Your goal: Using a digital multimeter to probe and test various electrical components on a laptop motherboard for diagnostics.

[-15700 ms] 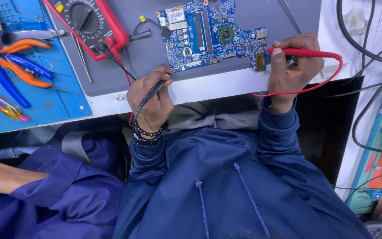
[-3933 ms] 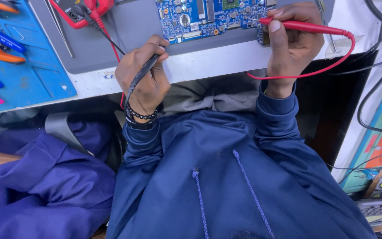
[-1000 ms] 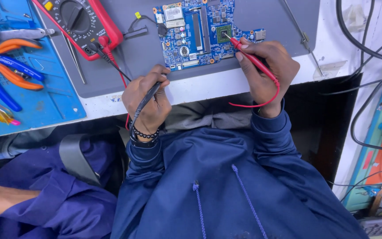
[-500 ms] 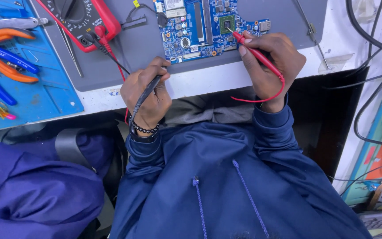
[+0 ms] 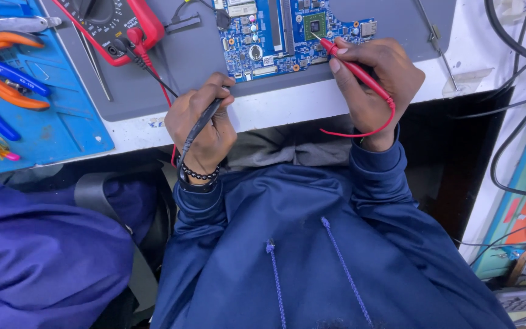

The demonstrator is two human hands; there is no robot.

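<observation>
Nearest the body, left hand (image 5: 201,131) is closed around the black probe (image 5: 199,125), parked at the bench edge with its tip toward the circuit board's near margin; contact can't be confirmed. Right hand (image 5: 375,82) pinches the red probe (image 5: 351,64) pen-style, fingers clamped low for fine aim, tip resting by the small square chip on the blue circuit board (image 5: 281,30). Board lies flat on the grey mat (image 5: 196,61). Beyond, leads run to the red multimeter (image 5: 111,24); pliers rest on the blue mat (image 5: 56,116), left.
</observation>
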